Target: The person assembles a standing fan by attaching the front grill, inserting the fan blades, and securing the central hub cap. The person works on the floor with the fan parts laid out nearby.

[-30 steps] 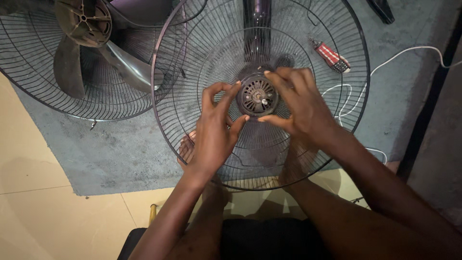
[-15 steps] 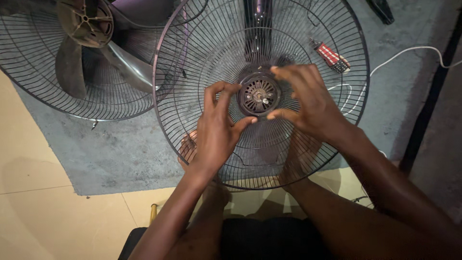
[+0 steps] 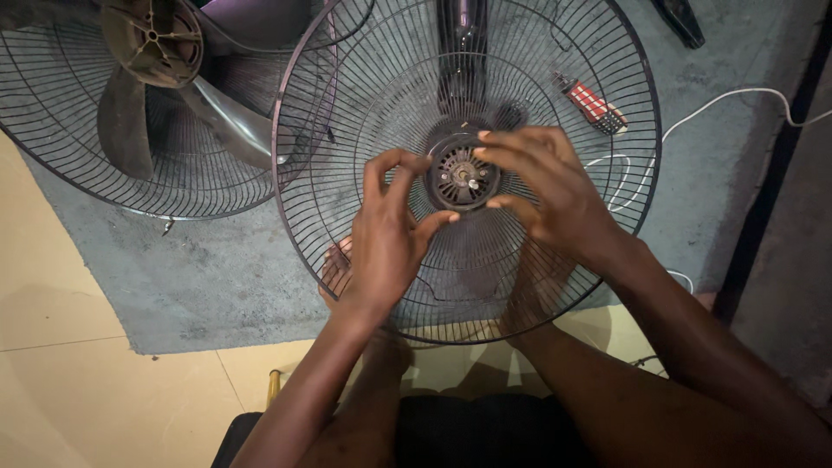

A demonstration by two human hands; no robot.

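Wire guard on mat, hub at its centre; bladed fan left; cable right

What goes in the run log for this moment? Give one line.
left hand: fingertips at hub ring | right hand: fingers around hub ring | wire guard: upright between feet | spare fan: lying behind, left

Round black wire fan guard facing up toward camera, thin spokes radiating from centre to outer rim, inner wire ring partway out. Lower rim hanging over pale floor tiles, rest lying over grey mat. Dark round motor hub sitting at guard's centre, slotted vents around face, small metal shaft end showing in middle, dusty.
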